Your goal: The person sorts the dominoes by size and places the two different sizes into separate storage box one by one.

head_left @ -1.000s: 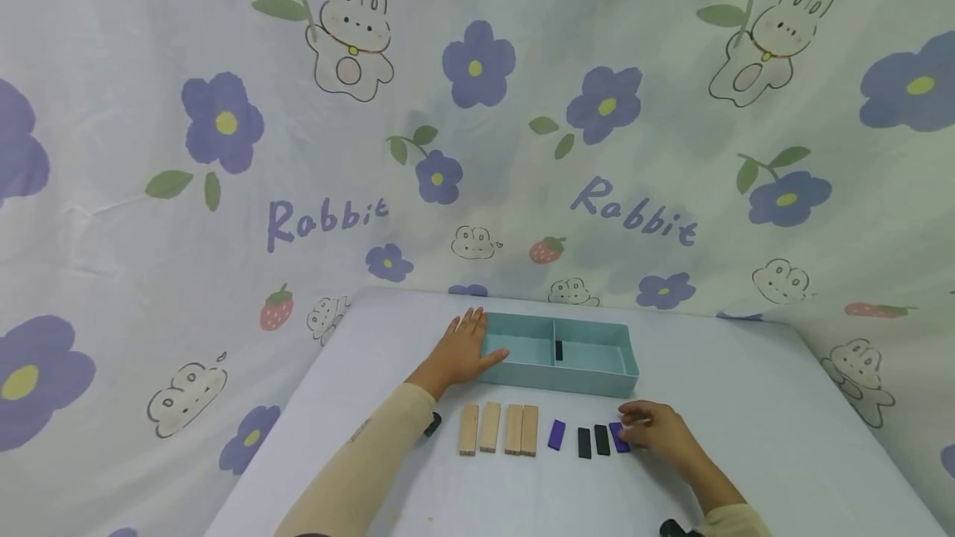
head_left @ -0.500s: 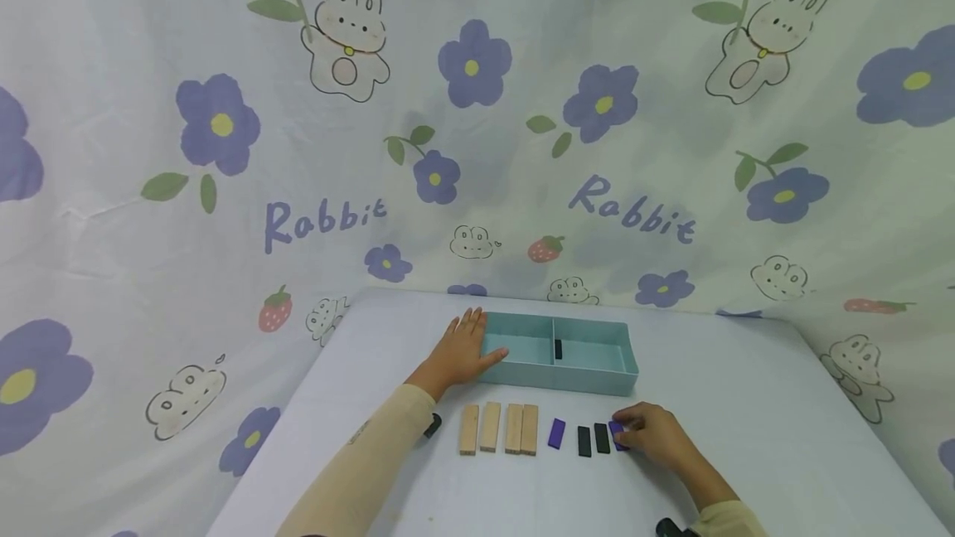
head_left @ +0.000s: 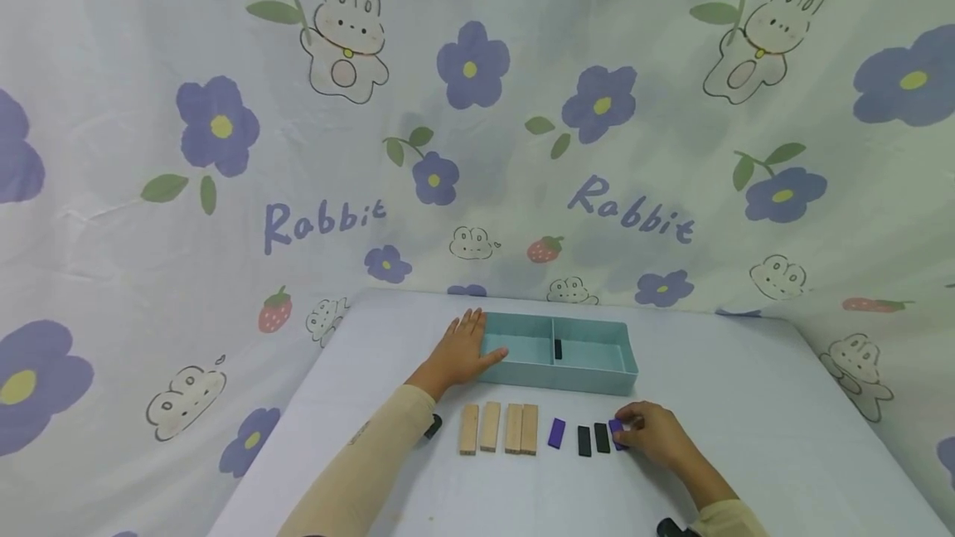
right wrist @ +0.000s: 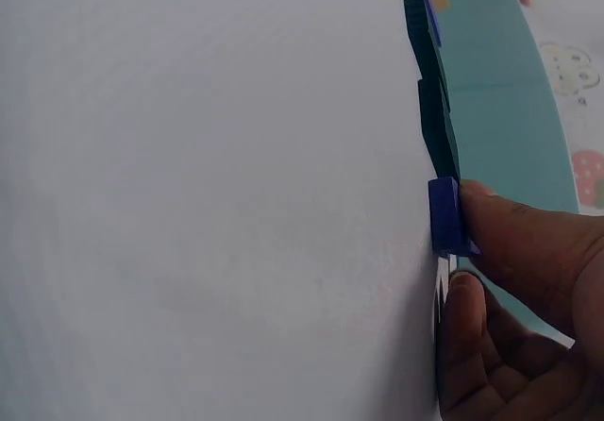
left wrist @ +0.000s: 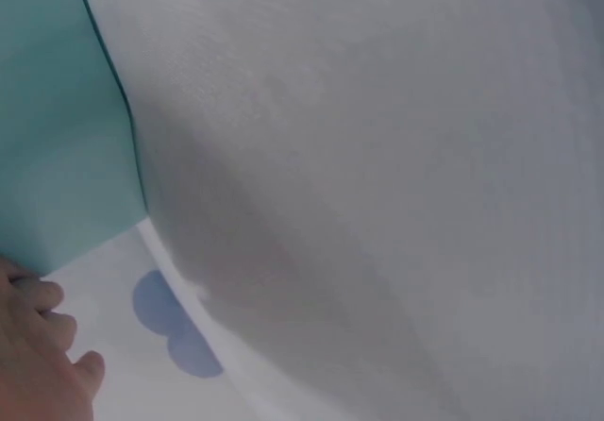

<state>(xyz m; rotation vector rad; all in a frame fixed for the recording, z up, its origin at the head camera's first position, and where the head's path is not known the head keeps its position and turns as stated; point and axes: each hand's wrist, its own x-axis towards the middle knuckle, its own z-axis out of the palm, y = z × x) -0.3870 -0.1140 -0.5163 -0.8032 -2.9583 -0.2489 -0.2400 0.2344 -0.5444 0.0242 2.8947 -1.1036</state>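
My left hand (head_left: pixel 461 351) rests with spread fingers on the left end of a light teal box (head_left: pixel 548 375) with two compartments. In the left wrist view the box wall (left wrist: pixel 66 147) stands at the upper left, above a few fingers. At the right end of a row of blocks, my right hand (head_left: pixel 656 433) has its thumb and fingers at a small purple block (right wrist: pixel 445 215), which still lies on the table. The thumb touches its edge; the far side of the grip is partly hidden. Two black blocks (head_left: pixel 601 438) lie just left of it.
Further left lie another purple block (head_left: pixel 556 434) and several pale wooden blocks (head_left: pixel 490 428). A small black piece (head_left: pixel 558 349) is against the divider in the box's right compartment. Behind the white table (head_left: pixel 485 495) hangs a flower-and-rabbit-print cloth (head_left: pixel 477 147).
My right hand has moved slightly left and closed its fingers in on the right-hand purple block. The left hand and the box have stayed put.
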